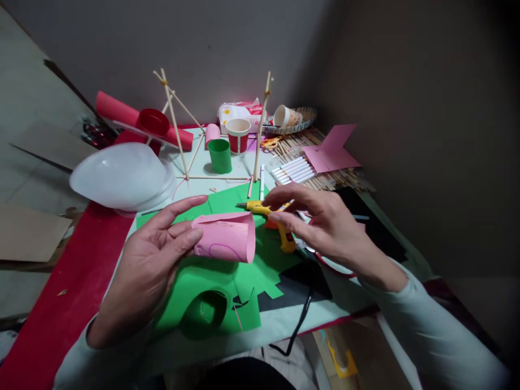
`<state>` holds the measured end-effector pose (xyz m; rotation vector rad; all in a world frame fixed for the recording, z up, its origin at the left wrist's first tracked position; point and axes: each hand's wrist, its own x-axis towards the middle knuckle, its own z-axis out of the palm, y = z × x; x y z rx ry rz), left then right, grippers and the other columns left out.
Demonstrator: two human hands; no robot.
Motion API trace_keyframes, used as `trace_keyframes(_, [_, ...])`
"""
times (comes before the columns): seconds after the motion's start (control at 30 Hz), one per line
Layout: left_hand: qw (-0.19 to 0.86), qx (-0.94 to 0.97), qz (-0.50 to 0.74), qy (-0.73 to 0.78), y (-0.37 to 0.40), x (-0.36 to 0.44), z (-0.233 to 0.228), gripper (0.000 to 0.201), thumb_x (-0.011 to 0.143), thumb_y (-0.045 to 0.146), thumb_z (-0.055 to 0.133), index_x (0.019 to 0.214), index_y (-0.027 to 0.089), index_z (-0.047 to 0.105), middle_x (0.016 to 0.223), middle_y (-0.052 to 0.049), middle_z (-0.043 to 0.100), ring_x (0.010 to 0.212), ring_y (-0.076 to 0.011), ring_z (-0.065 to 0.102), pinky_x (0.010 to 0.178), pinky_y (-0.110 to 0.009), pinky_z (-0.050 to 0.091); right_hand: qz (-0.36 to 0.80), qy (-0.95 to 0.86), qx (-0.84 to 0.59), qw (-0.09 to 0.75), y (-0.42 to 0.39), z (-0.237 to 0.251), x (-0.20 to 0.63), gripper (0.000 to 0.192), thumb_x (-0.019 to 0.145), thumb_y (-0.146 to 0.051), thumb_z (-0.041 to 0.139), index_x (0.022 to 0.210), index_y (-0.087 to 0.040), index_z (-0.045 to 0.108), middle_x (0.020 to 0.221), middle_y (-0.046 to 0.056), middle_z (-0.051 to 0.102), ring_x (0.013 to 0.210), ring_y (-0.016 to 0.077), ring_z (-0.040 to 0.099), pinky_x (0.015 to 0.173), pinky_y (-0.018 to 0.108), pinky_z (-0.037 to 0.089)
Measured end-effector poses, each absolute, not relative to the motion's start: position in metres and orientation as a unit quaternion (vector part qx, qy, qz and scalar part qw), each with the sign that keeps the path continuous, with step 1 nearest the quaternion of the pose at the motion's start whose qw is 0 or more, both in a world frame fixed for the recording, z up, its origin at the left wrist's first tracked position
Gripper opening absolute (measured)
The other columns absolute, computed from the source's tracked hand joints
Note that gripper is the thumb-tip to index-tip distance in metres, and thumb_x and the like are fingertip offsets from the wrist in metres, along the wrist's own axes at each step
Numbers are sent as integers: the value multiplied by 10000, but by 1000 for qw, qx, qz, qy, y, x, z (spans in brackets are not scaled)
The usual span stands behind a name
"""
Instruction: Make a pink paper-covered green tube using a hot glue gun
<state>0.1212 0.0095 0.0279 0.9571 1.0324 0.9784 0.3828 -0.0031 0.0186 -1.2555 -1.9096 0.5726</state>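
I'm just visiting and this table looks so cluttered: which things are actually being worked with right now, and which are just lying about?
In use:
- pink paper roll, held by the left hand
- yellow glue gun, under the right hand
- green paper beneath them

Lying about:
- green cup
- red-and-white cup
- white markers
- stick frame
- tissue pack
- scissors

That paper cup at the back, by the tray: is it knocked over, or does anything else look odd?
Yes, the white paper cup lies tipped on its side on the round tray. The red-striped cup and green cup stand upright.
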Motion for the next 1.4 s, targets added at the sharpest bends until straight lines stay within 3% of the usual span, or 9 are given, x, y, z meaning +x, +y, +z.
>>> trace_keyframes(0.07, [655, 429, 419, 460, 10, 121, 25, 471, 808, 215, 857, 1261, 256, 737, 623, 41, 668, 516, -75, 605, 458, -86, 430, 181, -798, -414, 400, 1, 15, 372, 229, 1005, -320, 667, 1180, -173, 692, 1142, 87, 766, 969, 198, 696, 847, 335, 531])
trace_keyframes(0.13, [654, 429, 409, 470, 11, 120, 23, 488, 795, 214, 867, 1264, 254, 736, 614, 49, 655, 477, -61, 557, 431, -86, 395, 136, -817, -373, 417, 6, 9, 365, 146, 1012, -253, 652, 1116, -162, 697, 1058, 91, 767, 953, 199, 679, 873, 367, 528])
trace_keyframes(0.23, [638, 435, 403, 492, 11, 121, 22, 495, 766, 230, 888, 1242, 257, 756, 636, 44, 667, 484, -62, 546, 430, -94, 399, 101, -809, -361, 453, 8, 3, 361, 66, 1012, -181, 627, 1009, -167, 692, 893, 62, 733, 840, 177, 651, 802, 347, 526])
trace_keyframes(0.43, [560, 465, 405, 553, 11, 125, 22, 425, 738, 240, 896, 1154, 261, 812, 633, 50, 650, 539, -45, 523, 475, -68, 404, 48, -821, -354, 446, 1, 5, 358, 86, 1005, -112, 596, 1014, -141, 676, 886, 87, 728, 812, 181, 632, 753, 351, 528])
trace_keyframes(0.67, [514, 505, 386, 576, 12, 123, 21, 334, 735, 313, 893, 1061, 251, 848, 770, -2, 740, 657, -92, 620, 525, -86, 462, -49, -827, -345, 441, -2, -6, 355, 195, 973, -49, 587, 1044, -202, 684, 889, 62, 716, 802, 189, 596, 700, 348, 516])
trace_keyframes(0.97, [490, 519, 380, 588, 13, 125, 19, 202, 769, 358, 866, 950, 270, 862, 965, -18, 831, 753, -135, 713, 569, -119, 529, -38, -848, -327, 416, -2, -8, 358, 164, 995, -66, 569, 1056, -179, 672, 938, 82, 706, 849, 192, 559, 749, 368, 529])
trace_keyframes(1.27, [513, 500, 366, 594, 12, 122, 21, 191, 752, 336, 877, 923, 254, 857, 856, -11, 805, 681, -117, 676, 534, -116, 503, -81, -857, -313, 401, -2, -5, 360, 174, 1044, -117, 517, 1052, -183, 677, 920, 92, 703, 852, 209, 563, 736, 373, 540])
trace_keyframes(1.4, [549, 481, 373, 573, 12, 121, 17, 221, 755, 332, 871, 952, 236, 845, 647, 29, 684, 469, -56, 480, 395, -113, 359, -107, -869, -312, 369, -4, -1, 361, 235, 1054, -104, 476, 1057, -129, 709, 926, 117, 712, 851, 223, 559, 743, 389, 539])
